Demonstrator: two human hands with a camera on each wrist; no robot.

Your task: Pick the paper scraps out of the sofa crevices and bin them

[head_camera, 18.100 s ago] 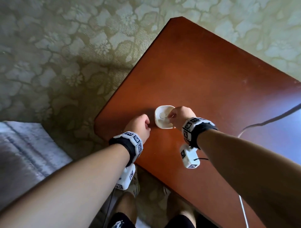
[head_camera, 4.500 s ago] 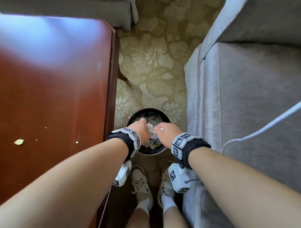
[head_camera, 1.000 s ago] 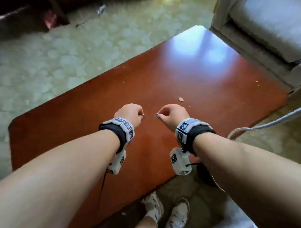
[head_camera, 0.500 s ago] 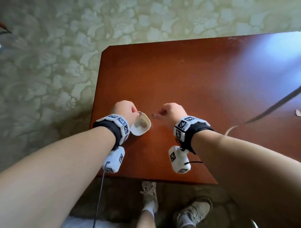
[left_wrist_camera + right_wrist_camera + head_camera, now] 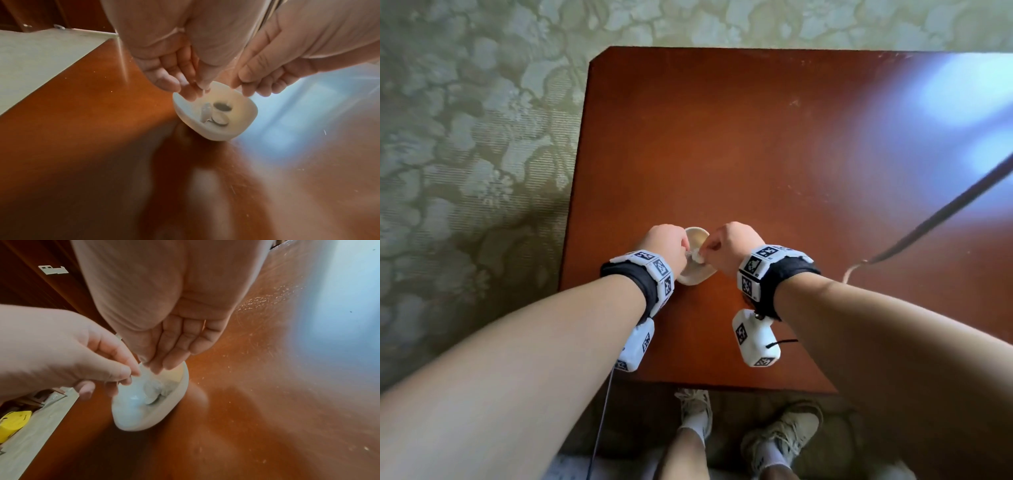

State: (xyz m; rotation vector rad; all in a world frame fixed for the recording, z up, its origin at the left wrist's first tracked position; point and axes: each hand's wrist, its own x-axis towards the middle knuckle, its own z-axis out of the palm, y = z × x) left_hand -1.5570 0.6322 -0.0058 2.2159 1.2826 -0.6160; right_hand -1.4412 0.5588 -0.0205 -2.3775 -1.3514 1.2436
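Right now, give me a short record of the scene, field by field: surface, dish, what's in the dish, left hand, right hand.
surface: reddish-brown wooden table, patterned carpet beside it
dish: small white dish on the table near its front left corner
dish contents: two round coin-like pieces and a small pale object; too blurred to identify
left hand: left hand over the dish, fingertips bunched together at its rim
right hand: right hand over the dish, thumb and fingertips pinched together; anything held is too small to tell

Daylit, soft pics w/ glare.
Blue-white glare on table (image 5: 945, 89) far right; wrist views blurry, lower halves smeared, edges warped.
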